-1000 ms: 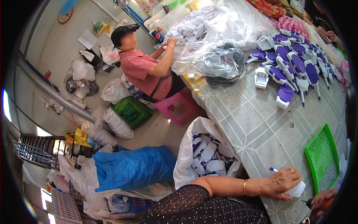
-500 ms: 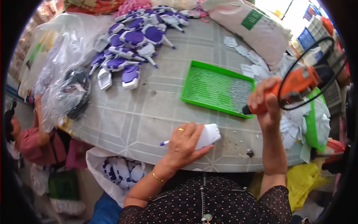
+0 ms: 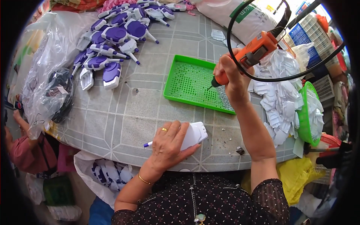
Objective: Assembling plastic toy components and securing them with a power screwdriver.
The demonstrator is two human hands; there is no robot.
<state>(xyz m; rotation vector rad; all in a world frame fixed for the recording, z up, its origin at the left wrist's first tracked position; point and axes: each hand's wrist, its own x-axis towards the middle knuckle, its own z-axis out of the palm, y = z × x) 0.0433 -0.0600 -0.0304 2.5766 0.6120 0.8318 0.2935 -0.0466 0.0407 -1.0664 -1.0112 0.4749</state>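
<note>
In the head view, your left hand [image 3: 170,144] grips the white case [image 3: 195,135] on the table [image 3: 138,116], fingers together, thumb apart along its near edge. Your right hand [image 3: 233,77] curls its fingers round the orange driver [image 3: 261,42], bit [image 3: 209,89] pointing down over the green tray [image 3: 186,82].

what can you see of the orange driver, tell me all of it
The driver has an orange body that looks like plastic, a dark nose, a thin bit and a dark fitting along its side. A black cord leaves its rear and loops around. The right hand grips it near the nose. It is tilted, nose down and to the left, over the green tray, near the small grey pieces. Whether the bit touches anything is unclear.
</note>
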